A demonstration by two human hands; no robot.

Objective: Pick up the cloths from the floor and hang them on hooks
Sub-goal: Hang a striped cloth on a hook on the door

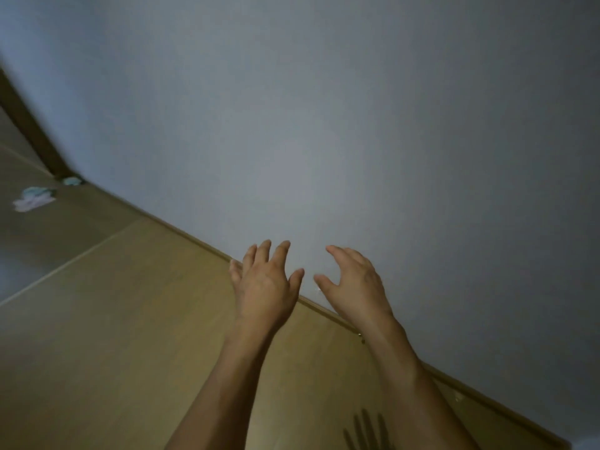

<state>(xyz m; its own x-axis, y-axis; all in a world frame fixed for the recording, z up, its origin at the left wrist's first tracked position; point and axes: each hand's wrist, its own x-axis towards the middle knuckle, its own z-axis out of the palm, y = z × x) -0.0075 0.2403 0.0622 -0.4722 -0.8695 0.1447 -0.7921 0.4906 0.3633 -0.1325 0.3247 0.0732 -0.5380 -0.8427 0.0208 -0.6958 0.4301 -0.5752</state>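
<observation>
Both of my hands reach forward in front of a plain grey-white wall, empty. My left hand has its fingers spread and straight. My right hand is relaxed, fingers slightly bent, holding nothing. Far to the left, a pale cloth with white and teal patches lies on the tan floor. A smaller teal cloth lies just beyond it, at the foot of the wall by a dark door frame. No hooks are in view.
The wall fills most of the view and meets the wooden floor along a thin skirting line running diagonally. A dark brown door frame stands at the far left. A hand's shadow falls on the floor at the bottom.
</observation>
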